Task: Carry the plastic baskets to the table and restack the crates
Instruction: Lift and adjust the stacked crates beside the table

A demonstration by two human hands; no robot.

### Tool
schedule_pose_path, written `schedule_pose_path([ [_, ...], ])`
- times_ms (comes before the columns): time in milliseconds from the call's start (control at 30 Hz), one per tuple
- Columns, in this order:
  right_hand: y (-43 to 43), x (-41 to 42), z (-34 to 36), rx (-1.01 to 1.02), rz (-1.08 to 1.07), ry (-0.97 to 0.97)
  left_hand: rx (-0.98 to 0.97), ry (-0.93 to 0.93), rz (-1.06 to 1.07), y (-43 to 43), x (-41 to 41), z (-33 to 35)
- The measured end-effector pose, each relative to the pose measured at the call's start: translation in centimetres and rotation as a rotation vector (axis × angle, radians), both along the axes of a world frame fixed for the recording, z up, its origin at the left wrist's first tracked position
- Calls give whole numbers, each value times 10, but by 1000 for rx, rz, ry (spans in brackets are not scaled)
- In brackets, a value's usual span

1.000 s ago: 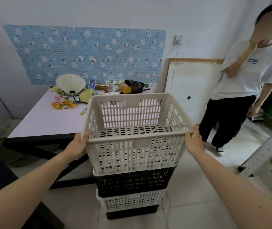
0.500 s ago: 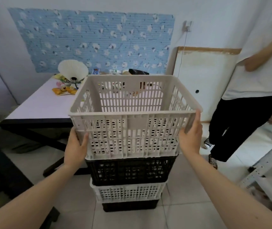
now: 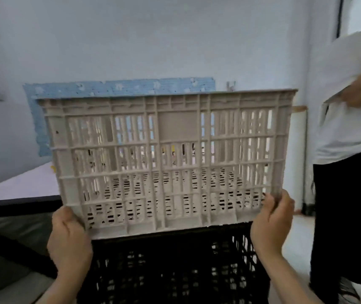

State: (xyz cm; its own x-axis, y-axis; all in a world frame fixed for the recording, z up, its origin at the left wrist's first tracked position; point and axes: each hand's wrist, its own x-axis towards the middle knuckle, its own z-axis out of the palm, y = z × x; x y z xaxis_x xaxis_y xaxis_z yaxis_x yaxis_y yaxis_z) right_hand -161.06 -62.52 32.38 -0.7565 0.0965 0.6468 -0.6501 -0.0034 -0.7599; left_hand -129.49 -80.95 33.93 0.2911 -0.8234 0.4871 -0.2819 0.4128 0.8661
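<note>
Head view:
- white crate (image 3: 168,163) in my grasp, long axis left-right, broad slatted side facing me.
- Left hand (image 3: 68,244) clenched on lower left corner, right hand (image 3: 270,224) on lower right corner, fingers (image 3: 283,205) wrapped round edge.
- Crate base at rim of black crate (image 3: 175,270) below; touching or clear, cannot tell.
- Table (image 3: 21,185) ahead-left, partly behind crate; left hand nearer its near edge.
- Judgement: next move goes leftward, over that edge.

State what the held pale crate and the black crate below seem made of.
The pale crate looks like moulded plastic, matte beige, with ribbed slotted walls. The black crate is likely plastic too, same lattice of holes; blur hides its finish.
</note>
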Motion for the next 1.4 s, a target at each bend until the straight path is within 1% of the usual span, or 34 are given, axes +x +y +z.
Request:
schedule_pose_path([
  [133, -3, -7, -6, -130, 30, 37, -75, -57, 75, -4, 2, -3],
  [233, -3, -8, -6, -158, 52, 55, -121, -73, 74, 2, -1, 2],
  [633, 12, 8, 0, -64, 59, 63, -128, -60, 24, 21, 8, 0],
  [800, 13, 2, -1, -31, 63, 71, -181, -109, -47, 18, 14, -13],
  [900, 12, 2, 0, 15, 33, 50, -229, -92, -129, 15, 15, -22],
  [1033, 14, 8, 4, 111, -66, 31, -210, -96, -163, 12, 15, -27],
  [1167, 14, 15, 9, 178, -133, 21, -128, -49, -226, 16, 21, -29],
  [1300, 14, 20, 9, 184, -136, 4, -54, 26, -261, 18, 30, -31],
  [1400, 11, 21, 10, 166, -130, -9, -37, 80, -281, 21, 35, -31],
])
